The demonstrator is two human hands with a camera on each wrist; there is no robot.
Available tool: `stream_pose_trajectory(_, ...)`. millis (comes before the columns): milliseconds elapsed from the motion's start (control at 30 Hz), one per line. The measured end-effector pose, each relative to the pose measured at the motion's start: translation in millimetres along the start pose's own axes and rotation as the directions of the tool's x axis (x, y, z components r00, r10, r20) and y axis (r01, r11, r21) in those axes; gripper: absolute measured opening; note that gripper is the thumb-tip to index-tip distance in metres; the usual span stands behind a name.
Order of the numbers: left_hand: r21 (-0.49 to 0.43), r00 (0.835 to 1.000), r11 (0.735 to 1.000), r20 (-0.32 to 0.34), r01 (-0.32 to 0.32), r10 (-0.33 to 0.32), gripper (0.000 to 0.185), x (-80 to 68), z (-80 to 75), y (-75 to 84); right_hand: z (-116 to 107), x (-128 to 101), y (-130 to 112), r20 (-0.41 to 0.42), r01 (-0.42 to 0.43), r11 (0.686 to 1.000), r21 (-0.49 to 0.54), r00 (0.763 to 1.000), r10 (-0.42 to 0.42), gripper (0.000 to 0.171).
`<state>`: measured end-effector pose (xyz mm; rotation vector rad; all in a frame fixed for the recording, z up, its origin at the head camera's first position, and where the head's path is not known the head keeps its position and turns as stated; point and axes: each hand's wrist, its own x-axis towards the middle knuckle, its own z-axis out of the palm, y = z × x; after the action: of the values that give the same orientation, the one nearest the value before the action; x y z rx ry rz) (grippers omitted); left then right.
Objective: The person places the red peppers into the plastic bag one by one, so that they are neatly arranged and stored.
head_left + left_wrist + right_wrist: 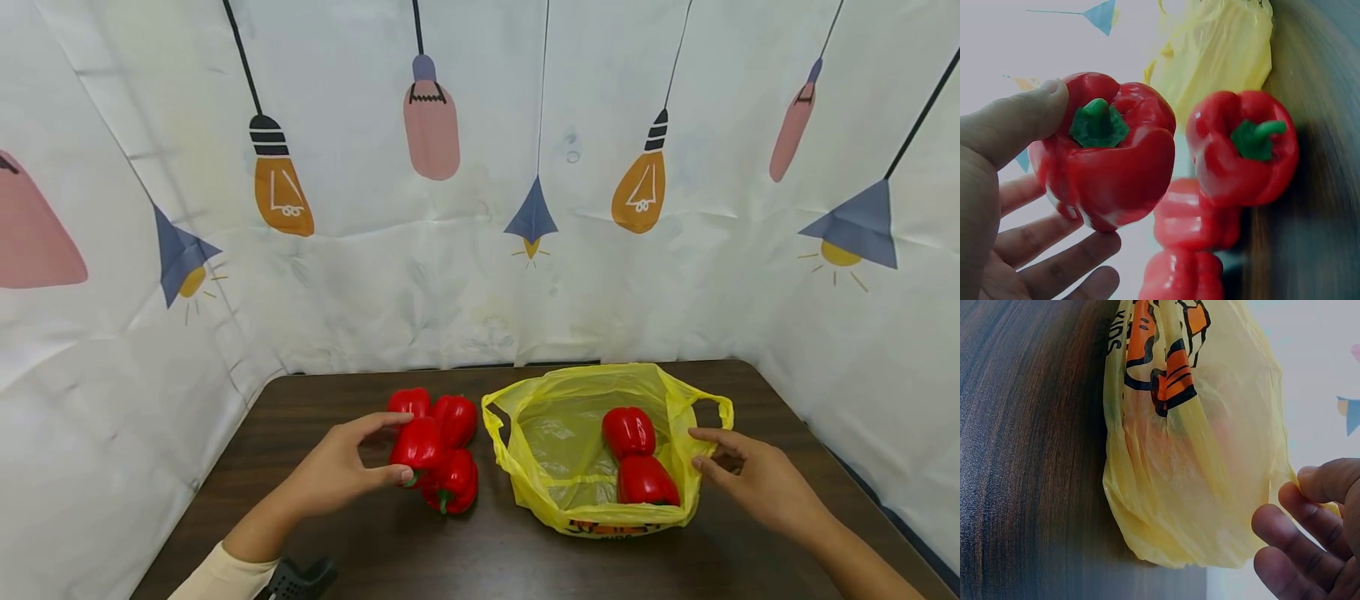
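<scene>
Several red bell peppers lie in a cluster on the dark wooden table [360,550]. My left hand [399,446] grips one of them, a red pepper [420,443], thumb [1022,119] by its green stem and fingers [1054,256] under it. Another pepper [1244,156] lies beside it, with two more [456,419] behind. To the right an open yellow plastic bag [555,450] holds two red peppers [628,432]. My right hand [696,447] pinches the bag's right rim; the right wrist view shows thumb [1329,481] and fingers at the thin plastic [1191,456].
White cloth printed with lamps [480,250] walls the table at the back and on both sides. The table's front edge is out of view. A black wrist strap [296,579] shows at my left forearm.
</scene>
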<state>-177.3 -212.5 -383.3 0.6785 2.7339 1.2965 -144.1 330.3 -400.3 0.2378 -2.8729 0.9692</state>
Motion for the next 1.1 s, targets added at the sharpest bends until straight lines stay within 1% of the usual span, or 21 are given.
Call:
stream_pose_trajectory(300, -0.008, 1.000, 1.000, 0.021, -0.022, 0.022, 0.072, 8.7, 8.7, 16.2, 0.9, -1.5, 1.6, -0.010, 0.007, 1.000, -0.007, 1.000, -0.007, 0.047)
stream_pose_trajectory(567, -0.034, 0.997, 0.998, 0.060, -0.050, 0.052, 0.067, 17.3, 18.9, 27.3, 0.5, -1.7, 1.7, -0.011, 0.014, 1.000, 0.003, 1.000, -0.014, 0.047)
stream_pose_trajectory(833, -0.117, 0.993, 0.991, 0.099, -0.058, 0.070, 0.066, 25.6, 31.2, 40.0, 0.0, -1.8, 2.4, -0.016, 0.018, 1.000, -0.002, 1.000, -0.018, 0.048)
stream_pose_trajectory(1100, -0.113, 0.992, 0.991, 0.097, -0.071, 0.082, 0.065, 34.4, 42.8, 52.5, -0.1, -2.3, 2.6, -0.019, 0.018, 1.000, -0.006, 1.000, -0.018, 0.047)
